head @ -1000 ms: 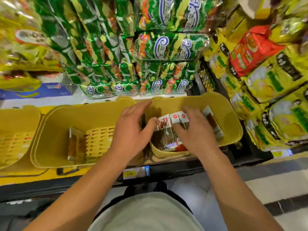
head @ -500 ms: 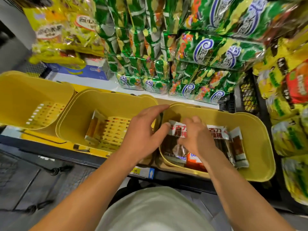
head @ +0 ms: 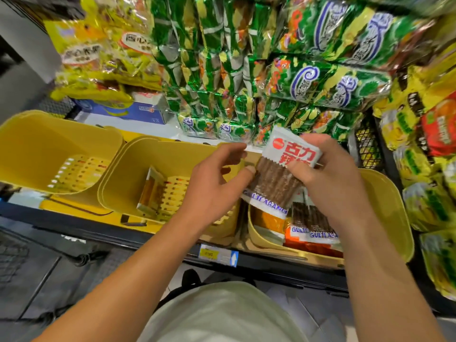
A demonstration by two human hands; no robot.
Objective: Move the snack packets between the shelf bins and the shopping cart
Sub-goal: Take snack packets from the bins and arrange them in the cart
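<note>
My right hand (head: 328,183) grips a white-and-clear snack packet (head: 276,183) of brown sticks with red characters, lifted above the right yellow bin (head: 389,206). My left hand (head: 212,183) is beside it, thumb tip touching the packet's left edge, fingers loosely extended above. More packets of the same kind (head: 311,223) lie in the right bin. A single packet (head: 150,191) leans inside the middle yellow bin (head: 138,164). The dark wire shopping cart (head: 14,255) shows at the lower left.
A third yellow bin (head: 37,144) stands at the left. Green snack packs (head: 320,80) are stacked behind the bins, yellow bags (head: 98,53) at the upper left and more bags (head: 424,149) on the right. A price tag (head: 218,255) marks the shelf edge.
My right hand has lifted a packet up out of the right bin. My left hand rose with it and now touches its edge. The view shifted slightly left.
</note>
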